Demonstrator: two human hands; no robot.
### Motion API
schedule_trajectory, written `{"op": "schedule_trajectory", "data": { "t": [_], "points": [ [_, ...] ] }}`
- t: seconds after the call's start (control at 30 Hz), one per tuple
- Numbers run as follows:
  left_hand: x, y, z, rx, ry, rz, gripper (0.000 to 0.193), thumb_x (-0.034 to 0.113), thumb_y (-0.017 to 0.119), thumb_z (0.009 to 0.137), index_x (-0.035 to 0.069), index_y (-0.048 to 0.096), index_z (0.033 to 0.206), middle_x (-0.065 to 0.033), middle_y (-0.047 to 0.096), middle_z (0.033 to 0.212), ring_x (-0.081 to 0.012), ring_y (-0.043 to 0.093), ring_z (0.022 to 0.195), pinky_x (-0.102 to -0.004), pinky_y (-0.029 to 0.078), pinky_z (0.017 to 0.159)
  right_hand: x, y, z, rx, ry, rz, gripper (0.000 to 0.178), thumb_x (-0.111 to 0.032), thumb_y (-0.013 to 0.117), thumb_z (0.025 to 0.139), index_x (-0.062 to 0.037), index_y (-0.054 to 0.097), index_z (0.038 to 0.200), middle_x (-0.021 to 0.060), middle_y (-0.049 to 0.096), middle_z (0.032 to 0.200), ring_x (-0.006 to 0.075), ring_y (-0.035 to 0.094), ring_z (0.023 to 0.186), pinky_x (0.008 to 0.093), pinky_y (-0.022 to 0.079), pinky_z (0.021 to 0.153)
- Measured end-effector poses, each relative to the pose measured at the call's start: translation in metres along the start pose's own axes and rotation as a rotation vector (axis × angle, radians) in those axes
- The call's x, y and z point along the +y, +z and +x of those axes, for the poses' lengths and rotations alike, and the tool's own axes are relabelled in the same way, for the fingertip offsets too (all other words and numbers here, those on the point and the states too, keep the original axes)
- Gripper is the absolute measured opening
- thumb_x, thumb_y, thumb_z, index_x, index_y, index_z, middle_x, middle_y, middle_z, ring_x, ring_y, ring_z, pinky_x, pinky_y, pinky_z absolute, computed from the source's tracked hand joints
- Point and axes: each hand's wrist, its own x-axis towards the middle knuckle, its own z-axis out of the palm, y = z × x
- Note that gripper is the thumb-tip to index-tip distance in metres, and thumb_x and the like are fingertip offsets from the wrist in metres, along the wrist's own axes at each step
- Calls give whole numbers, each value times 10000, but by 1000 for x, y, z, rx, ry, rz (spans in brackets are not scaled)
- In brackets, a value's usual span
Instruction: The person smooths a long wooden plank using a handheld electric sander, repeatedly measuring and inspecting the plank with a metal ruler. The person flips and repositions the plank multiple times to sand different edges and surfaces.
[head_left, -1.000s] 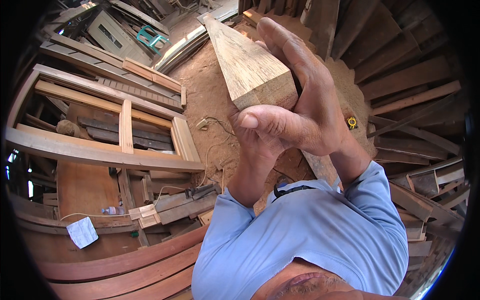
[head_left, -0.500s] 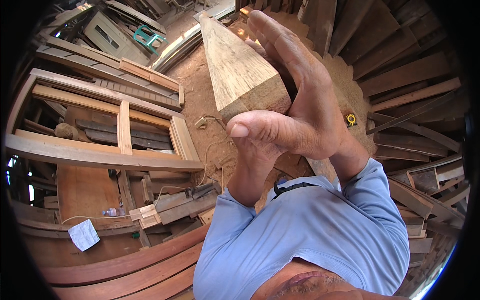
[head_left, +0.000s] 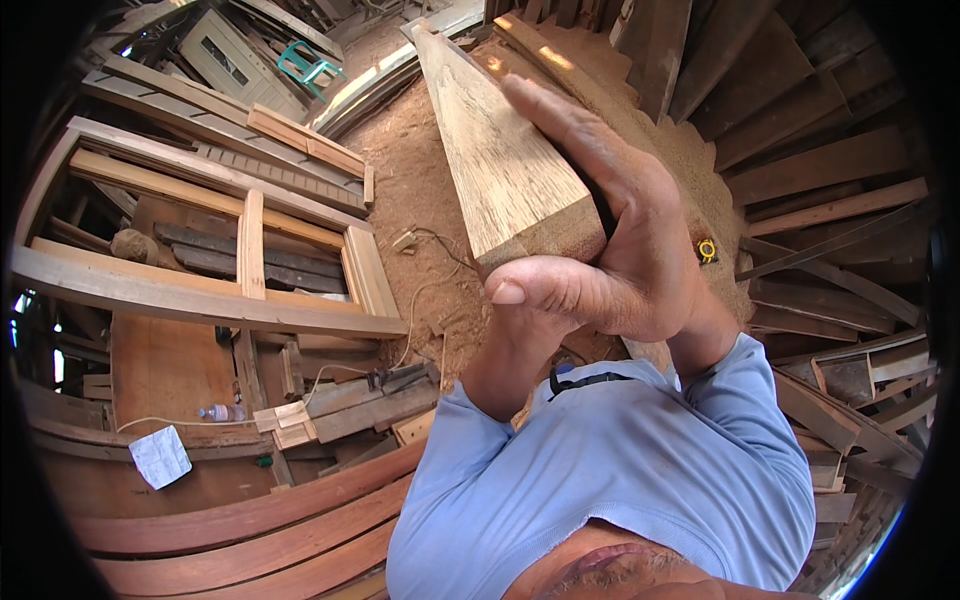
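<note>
A long squared wooden beam [head_left: 500, 150] points away from me, its near end raised close to the camera. My right hand [head_left: 630, 230] is closed along the beam's right side, with the thumb across the bottom of the near end and the fingers stretched along the side. From the lower left my left forearm [head_left: 515, 350] comes up beneath the near end. My left hand itself is hidden behind the beam and my right hand, so its fingers cannot be seen.
To the left lies a wooden frame [head_left: 230, 305] over stacked boards. Reddish planks [head_left: 250, 520], a paper sheet [head_left: 160, 458] and a plastic bottle [head_left: 222, 412] lie lower left. A yellow tape measure [head_left: 707, 250] rests on sawdust at right, beside leaning boards [head_left: 810, 190].
The beam's near end and my right hand have shifted right and slightly toward me. My right fingertips sit lower along the beam. The surroundings have shifted a little in the view.
</note>
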Motion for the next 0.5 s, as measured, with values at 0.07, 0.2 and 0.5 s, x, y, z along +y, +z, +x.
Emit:
{"op": "schedule_trajectory", "data": {
  "t": [0.07,0.2,0.5],
  "points": [
    [-6,-10,-9,37,-9,-29,750,605,433,978,66,359,1495,-180,535,1338,-292,584,1215,-489,543,970,3,3,-7,-33,-29,14,1070,-451,899,695,143,405,1435,326,542,1375,390,541,1318,400,404,1095],
    [-32,-35,-28,159,-47,-100,756,611,423,977,64,359,1493,-181,535,1335,-293,586,1210,-488,544,967,2,8,-21,-125,-44,14,1046,-466,886,702,136,425,1422,351,471,1439,464,436,1389,456,384,1127],
    [-95,-86,-59,412,-61,-186,768,625,402,974,58,358,1491,-184,534,1329,-296,591,1200,-488,547,961,14,32,-91,-387,56,-56,945,-458,849,767,81,446,1429,352,387,1502,491,315,1453,513,308,1173]
  ]
}}
